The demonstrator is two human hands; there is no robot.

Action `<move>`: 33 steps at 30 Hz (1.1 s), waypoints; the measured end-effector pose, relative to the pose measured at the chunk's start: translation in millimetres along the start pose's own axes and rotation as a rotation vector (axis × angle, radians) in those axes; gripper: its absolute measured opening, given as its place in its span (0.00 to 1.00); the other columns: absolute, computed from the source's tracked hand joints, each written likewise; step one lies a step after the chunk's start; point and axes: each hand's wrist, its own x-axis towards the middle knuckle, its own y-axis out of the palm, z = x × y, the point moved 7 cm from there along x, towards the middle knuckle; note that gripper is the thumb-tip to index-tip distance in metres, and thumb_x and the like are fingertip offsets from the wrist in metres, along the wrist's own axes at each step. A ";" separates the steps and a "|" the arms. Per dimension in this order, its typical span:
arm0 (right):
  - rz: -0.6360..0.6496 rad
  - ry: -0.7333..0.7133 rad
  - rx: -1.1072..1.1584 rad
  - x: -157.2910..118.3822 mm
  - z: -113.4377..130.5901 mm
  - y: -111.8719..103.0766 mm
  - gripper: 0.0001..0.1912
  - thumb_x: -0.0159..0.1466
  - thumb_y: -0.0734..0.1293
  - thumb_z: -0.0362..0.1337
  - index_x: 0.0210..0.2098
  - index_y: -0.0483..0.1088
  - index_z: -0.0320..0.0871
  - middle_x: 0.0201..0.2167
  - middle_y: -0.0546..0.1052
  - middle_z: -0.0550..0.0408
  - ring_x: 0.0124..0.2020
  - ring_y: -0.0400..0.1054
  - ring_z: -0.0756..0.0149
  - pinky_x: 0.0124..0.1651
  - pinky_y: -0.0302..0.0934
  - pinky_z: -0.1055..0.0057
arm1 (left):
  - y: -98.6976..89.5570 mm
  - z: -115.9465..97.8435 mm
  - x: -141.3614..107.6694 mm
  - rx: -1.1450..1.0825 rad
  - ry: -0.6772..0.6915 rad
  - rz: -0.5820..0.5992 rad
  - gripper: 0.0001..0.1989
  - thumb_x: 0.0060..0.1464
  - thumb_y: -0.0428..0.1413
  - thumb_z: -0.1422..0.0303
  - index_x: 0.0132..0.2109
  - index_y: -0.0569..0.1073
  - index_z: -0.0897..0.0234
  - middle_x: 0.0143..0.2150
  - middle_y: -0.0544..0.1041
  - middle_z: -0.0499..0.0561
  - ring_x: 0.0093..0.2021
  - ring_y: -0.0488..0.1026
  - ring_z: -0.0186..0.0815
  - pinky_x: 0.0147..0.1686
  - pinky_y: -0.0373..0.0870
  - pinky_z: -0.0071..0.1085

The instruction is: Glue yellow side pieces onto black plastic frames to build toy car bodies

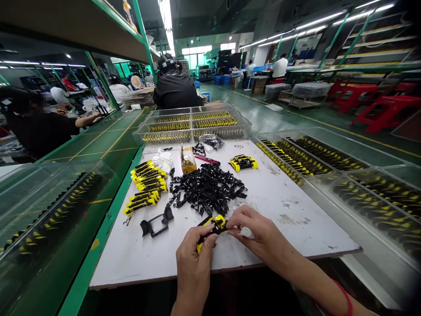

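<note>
Here, the bare left hand (194,267) and right hand (263,235) pinch a small yellow-and-black plastic part (213,227) just above the front of a white work board (138,259). The part looks light and stiff, easiest held by its edges. A heap of black plastic pieces (207,188) lies farther back on the board.

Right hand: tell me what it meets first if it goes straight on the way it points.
The yellow-and-black plastic part in the left hand; the right hand's fingers seem to touch it, though depth is unclear.

no readable text, no legible labels
</note>
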 end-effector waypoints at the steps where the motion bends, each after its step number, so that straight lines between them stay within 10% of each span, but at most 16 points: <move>1: 0.015 -0.006 -0.013 -0.7 0.1 1.4 0.12 0.59 0.60 0.23 0.35 0.66 0.46 0.35 0.69 0.55 0.38 0.66 0.67 0.40 0.63 0.71 | 0.4 0.2 0.3 -0.006 -0.002 0.003 0.11 0.56 0.54 0.61 0.41 0.76 0.61 0.40 0.78 0.52 0.39 0.75 0.40 0.41 0.73 0.35; 13: 0.113 -0.165 -0.219 -5.5 5.4 11.5 0.11 0.62 0.56 0.24 0.38 0.66 0.43 0.34 0.69 0.52 0.35 0.65 0.66 0.37 0.62 0.72 | 4.8 4.1 2.0 -0.023 -0.050 0.050 0.11 0.54 0.56 0.61 0.41 0.76 0.61 0.38 0.77 0.52 0.38 0.74 0.39 0.39 0.71 0.32; 24: -0.028 -0.250 -0.157 -15.3 3.1 -5.6 0.10 0.62 0.62 0.27 0.40 0.68 0.46 0.33 0.72 0.53 0.36 0.67 0.66 0.38 0.63 0.70 | 9.5 22.9 4.5 -0.595 -0.322 0.101 0.21 0.58 0.52 0.56 0.52 0.65 0.65 0.41 0.74 0.56 0.43 0.74 0.38 0.44 0.73 0.36; 33: -0.096 -0.379 -0.104 -10.4 10.3 12.5 0.11 0.60 0.64 0.24 0.39 0.70 0.42 0.30 0.72 0.54 0.33 0.64 0.67 0.35 0.62 0.70 | 13.4 18.7 2.0 -0.524 -0.331 0.125 0.21 0.59 0.51 0.56 0.54 0.65 0.63 0.42 0.78 0.55 0.44 0.74 0.38 0.45 0.72 0.35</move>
